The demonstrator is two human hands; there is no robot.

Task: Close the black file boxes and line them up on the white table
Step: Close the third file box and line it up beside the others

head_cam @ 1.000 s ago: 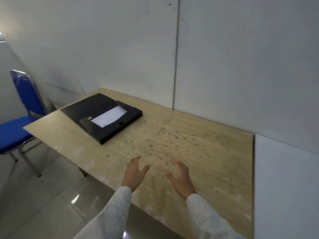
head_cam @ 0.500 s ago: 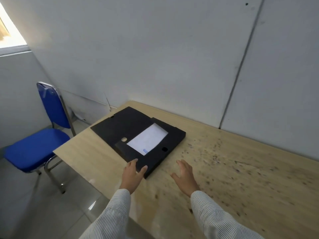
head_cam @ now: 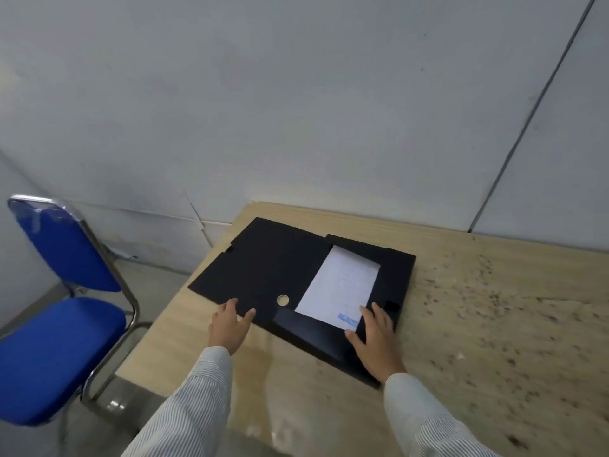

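A black file box lies open and flat on the left end of a light wooden table. Its lid flap spreads to the left and has a small round hole. A white sheet of paper rests in the tray part on the right. My left hand lies at the near edge of the lid flap, fingers spread. Over the near right corner of the tray rests my right hand, flat, fingertips at the paper's corner. Neither hand grips anything.
A blue chair with a metal frame stands on the floor left of the table. A grey wall runs along the table's far edge. The tabletop to the right is speckled with dark marks.
The view has swung left and closer to the box. Both hands have moved forward from the bare tabletop onto the file box's near edge.
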